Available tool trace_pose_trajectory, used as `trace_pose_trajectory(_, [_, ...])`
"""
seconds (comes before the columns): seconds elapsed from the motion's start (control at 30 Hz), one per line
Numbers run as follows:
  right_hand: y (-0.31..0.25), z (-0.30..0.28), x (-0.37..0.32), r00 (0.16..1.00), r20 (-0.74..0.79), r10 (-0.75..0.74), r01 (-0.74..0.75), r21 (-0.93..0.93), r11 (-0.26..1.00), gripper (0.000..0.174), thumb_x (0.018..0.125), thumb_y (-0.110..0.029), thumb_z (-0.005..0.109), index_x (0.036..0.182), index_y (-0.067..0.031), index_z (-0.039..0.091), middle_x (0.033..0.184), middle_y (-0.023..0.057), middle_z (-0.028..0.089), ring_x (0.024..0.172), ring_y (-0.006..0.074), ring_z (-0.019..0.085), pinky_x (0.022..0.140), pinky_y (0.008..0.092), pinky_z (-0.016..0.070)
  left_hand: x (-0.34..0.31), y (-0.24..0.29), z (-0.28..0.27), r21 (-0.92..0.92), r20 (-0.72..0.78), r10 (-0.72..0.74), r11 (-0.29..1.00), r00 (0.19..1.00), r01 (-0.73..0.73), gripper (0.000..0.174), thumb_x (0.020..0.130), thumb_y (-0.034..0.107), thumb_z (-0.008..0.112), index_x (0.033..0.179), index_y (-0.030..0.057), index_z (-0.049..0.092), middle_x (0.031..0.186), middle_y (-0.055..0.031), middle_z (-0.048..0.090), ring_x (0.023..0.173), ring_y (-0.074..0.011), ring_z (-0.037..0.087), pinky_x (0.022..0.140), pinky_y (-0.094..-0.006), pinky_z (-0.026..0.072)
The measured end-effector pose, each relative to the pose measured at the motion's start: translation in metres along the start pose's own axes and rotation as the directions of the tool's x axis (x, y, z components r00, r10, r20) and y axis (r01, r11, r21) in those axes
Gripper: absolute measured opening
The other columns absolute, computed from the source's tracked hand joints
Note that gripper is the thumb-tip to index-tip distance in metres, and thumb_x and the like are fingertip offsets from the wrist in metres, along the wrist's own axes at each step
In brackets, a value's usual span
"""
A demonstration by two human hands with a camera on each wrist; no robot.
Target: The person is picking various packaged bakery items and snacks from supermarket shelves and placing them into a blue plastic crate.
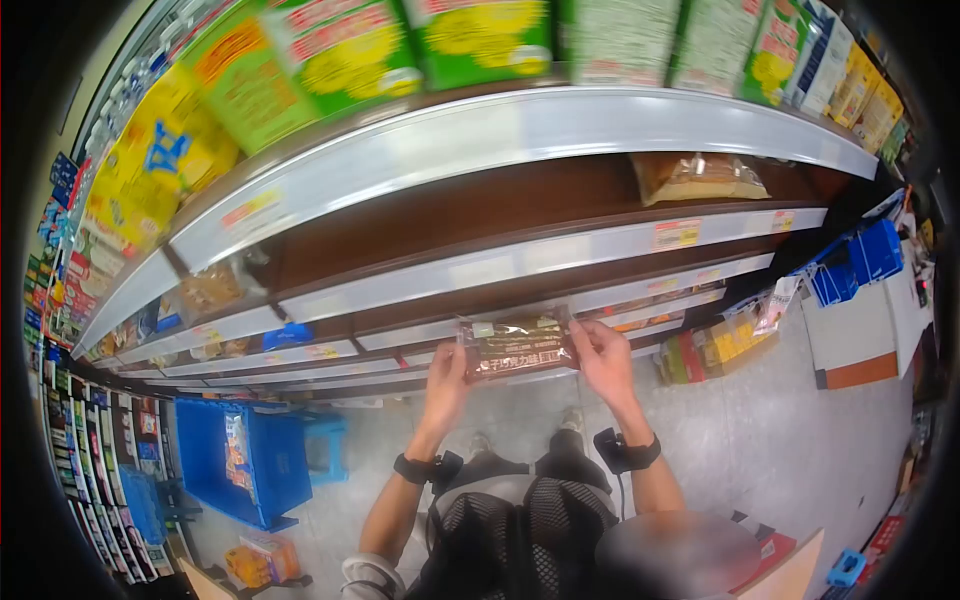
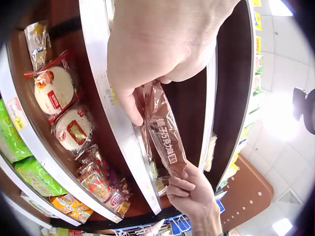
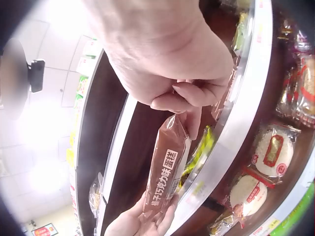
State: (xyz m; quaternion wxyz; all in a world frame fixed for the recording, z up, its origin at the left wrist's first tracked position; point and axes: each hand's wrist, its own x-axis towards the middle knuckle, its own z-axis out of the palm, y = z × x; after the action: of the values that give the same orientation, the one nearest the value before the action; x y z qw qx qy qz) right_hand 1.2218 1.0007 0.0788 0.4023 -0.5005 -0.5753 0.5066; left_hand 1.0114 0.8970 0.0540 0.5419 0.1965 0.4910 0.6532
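A brown packet of cake [image 1: 520, 345] with white lettering spans the space between both hands, in front of the shelves. My left hand [image 1: 449, 388] pinches its left end, thumb and fingers at the crimped wrapper. At the opposite end, my right hand [image 1: 606, 362] grips the wrapper's corner. The left wrist view shows the glossy packet [image 2: 166, 132] running from the near left hand to the right hand [image 2: 193, 199] below. In the right wrist view, the printed side of the packet [image 3: 165, 169] faces the camera, with the left hand [image 3: 140, 216] at its lower end.
Shelf tiers rise in front, with green packs [image 1: 350, 45] on top and a clear bag [image 1: 700, 178] on the tier below. A blue crate [image 1: 285, 470] stands on the floor at left. Round wrapped cakes [image 2: 54, 93] sit on a lower shelf. Stacked yellow packs [image 1: 730, 345] stand at right.
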Motion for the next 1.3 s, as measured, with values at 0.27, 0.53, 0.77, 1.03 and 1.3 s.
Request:
trace_pose_trajectory(0.27, [-0.009,0.116,-0.067,0.999,0.039,0.015,-0.013,-0.047,0.999,0.025,0.093,-0.018,0.057,0.085,0.0049,0.064,0.066,0.0079,0.066,0.06,0.0101,0.064,0.052,0.0252,0.0514,-0.028,0.029,-0.141,0.19,0.035,0.007,0.982,0.999,-0.014,0.012,0.096,0.02,0.056,0.093,0.0084,0.051,0.087,-0.0002,0.059,0.078,-0.0058,0.054,0.066,-0.0235,0.0444])
trace_pose_trajectory(0.53, [-0.031,0.175,-0.133,0.998,0.06,-0.028,0.046,-0.315,0.948,0.025,0.093,-0.019,0.057,0.082,0.0027,0.061,0.064,0.014,0.064,0.058,0.0184,0.065,0.053,0.0308,0.0476,-0.071,0.035,-0.229,0.115,0.128,-0.16,0.983,0.979,0.145,0.008,0.097,0.015,0.052,0.092,0.0094,0.05,0.091,-0.0006,0.06,0.083,-0.0078,0.057,0.074,-0.0274,0.0493])
trace_pose_trajectory(0.77, [-0.035,0.195,-0.189,0.994,0.09,-0.054,0.078,-0.3,0.951,0.023,0.092,-0.018,0.058,0.083,0.0028,0.061,0.066,0.0167,0.064,0.058,0.0242,0.065,0.052,0.0328,0.0472,-0.106,0.036,-0.267,0.171,0.215,-0.216,0.969,0.953,0.181,0.008,0.097,0.014,0.052,0.091,0.0097,0.05,0.092,0.0003,0.06,0.085,-0.0074,0.057,0.075,-0.0265,0.0486])
trace_pose_trajectory(1.03, [-0.006,0.223,-0.282,0.998,0.058,-0.013,0.027,-0.251,0.968,0.024,0.092,-0.018,0.057,0.085,0.0041,0.061,0.067,0.0173,0.065,0.057,0.0224,0.064,0.053,0.0324,0.0476,-0.173,0.051,-0.325,0.241,0.214,-0.208,0.958,0.954,0.155,0.009,0.094,0.014,0.057,0.094,0.0067,0.052,0.094,-0.0033,0.06,0.084,-0.0103,0.056,0.075,-0.0267,0.0471])
trace_pose_trajectory(1.3, [0.03,0.294,-0.402,0.988,0.112,0.102,-0.078,-0.204,0.976,0.025,0.092,-0.017,0.056,0.083,0.0052,0.062,0.067,0.0162,0.065,0.059,0.0183,0.065,0.055,0.0303,0.0484,-0.291,0.071,-0.408,0.472,0.124,-0.243,0.867,0.962,0.158,0.009,0.093,0.011,0.057,0.094,0.003,0.053,0.097,-0.007,0.06,0.085,-0.0124,0.058,0.072,-0.0277,0.0489])
